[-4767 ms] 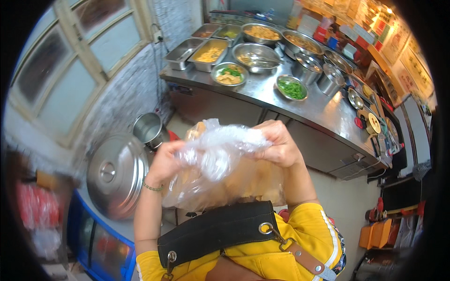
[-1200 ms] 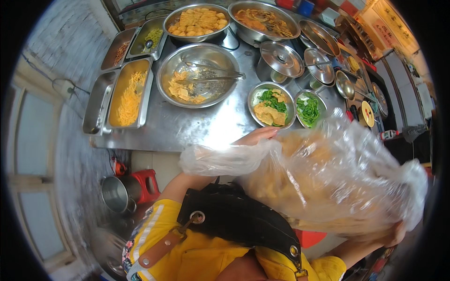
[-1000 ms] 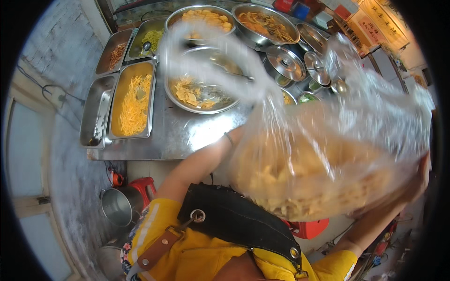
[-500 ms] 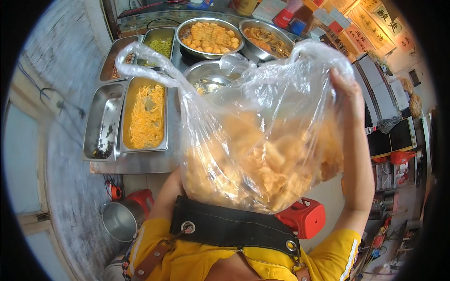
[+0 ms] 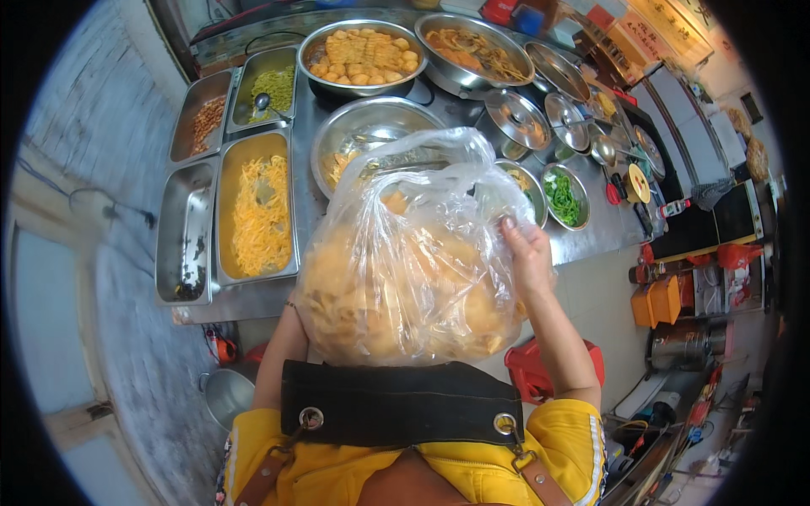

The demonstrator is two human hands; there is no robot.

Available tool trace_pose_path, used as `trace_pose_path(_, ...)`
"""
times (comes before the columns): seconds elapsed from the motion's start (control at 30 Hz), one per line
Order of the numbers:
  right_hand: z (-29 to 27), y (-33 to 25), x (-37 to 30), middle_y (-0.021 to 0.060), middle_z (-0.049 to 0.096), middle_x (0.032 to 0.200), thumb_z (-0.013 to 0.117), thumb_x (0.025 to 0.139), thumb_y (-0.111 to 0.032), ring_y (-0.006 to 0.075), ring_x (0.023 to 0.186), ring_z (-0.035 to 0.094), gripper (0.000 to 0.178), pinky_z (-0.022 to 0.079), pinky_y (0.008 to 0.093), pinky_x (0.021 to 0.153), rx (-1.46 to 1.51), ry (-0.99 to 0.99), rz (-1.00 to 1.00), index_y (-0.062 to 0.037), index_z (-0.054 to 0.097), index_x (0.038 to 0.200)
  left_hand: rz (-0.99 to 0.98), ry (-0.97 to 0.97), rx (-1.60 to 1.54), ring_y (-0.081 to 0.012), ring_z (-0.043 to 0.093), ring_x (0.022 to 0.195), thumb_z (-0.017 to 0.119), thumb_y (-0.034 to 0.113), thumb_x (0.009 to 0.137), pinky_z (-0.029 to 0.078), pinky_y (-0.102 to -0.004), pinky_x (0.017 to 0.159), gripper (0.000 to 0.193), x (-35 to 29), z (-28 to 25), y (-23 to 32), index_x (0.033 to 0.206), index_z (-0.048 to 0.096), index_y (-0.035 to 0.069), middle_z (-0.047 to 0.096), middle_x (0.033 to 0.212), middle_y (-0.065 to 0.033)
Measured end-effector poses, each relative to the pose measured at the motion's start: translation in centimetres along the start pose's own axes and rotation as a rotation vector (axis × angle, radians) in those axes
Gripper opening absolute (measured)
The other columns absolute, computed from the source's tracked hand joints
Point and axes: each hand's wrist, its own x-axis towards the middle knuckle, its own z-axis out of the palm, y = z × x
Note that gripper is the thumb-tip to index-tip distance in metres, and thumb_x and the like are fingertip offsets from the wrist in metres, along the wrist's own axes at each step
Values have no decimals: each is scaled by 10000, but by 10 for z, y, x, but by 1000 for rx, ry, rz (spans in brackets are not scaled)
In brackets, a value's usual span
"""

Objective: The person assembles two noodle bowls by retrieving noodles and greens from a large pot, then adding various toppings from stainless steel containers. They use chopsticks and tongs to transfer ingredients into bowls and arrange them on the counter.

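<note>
Clear bag of yellow pieces (image 5: 413,291) is held between apron (image 5: 401,405) and steel table (image 5: 582,243), probably to keep weight close. Its upper right is pinched by right hand (image 5: 531,257), fingers closed on film; left hand hidden, finger state can't be told. Bowl (image 5: 363,118) sits beyond.

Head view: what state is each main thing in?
Bag: held up, bulging with yellowish pieces
Right hand: gripping bag's edge
Left hand: hidden by bag
Shreds tray: holding yellow shreds
Near-left tray: dark scraps at near end
Big bowl: partly hidden behind bag
Left pot: lidded
Greens bowl: holding greens
</note>
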Motion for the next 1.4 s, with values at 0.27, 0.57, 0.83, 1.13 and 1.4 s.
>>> trace_pose_path(0.27,-60,9,-14,108,579,1155,777,702,-267,205,1075,545,662,424,341,932,-229,-316,-193,32,524,1235,-50,25,98,-215,549,1090,518,113,923,501,-337,907,404,-1,11,7,1292,436,-28,531,1243,-139)
trace_pose_path(0.57,-108,56,-18,153,459,1336,781,637,-96,246,1242,432,857,347,384,1041,-199,-281,78,22,354,1371,25,35,-217,-247,462,1229,485,296,953,408,-381,1016,557,-25,-48,-18,1399,317,9,425,1381,-136)
trace_pose_path(0.83,-93,66,-20,86,661,883,646,728,-12,196,809,625,313,499,319,735,-496,19,133,37,618,1037,-79,35,276,-199,421,1266,569,204,882,372,-316,1032,680,-26,-9,-2,1440,232,10,387,1416,-121)
trace_pose_path(1.13,-64,-63,-30,40,652,797,591,750,34,91,687,569,203,470,263,617,-476,12,-4,54,646,945,-180,-86,-69,-205,540,1142,464,327,946,460,-333,952,494,-16,-8,-33,1324,434,10,538,1265,-125)
trace_pose_path(1.4,-49,-157,-4,30,645,770,641,789,-22,64,633,556,221,434,218,563,-727,-37,-77,57,625,994,-148,-200,-285,-216,544,1132,433,371,953,455,-342,956,510,6,63,-30,1309,452,6,543,1258,-129)
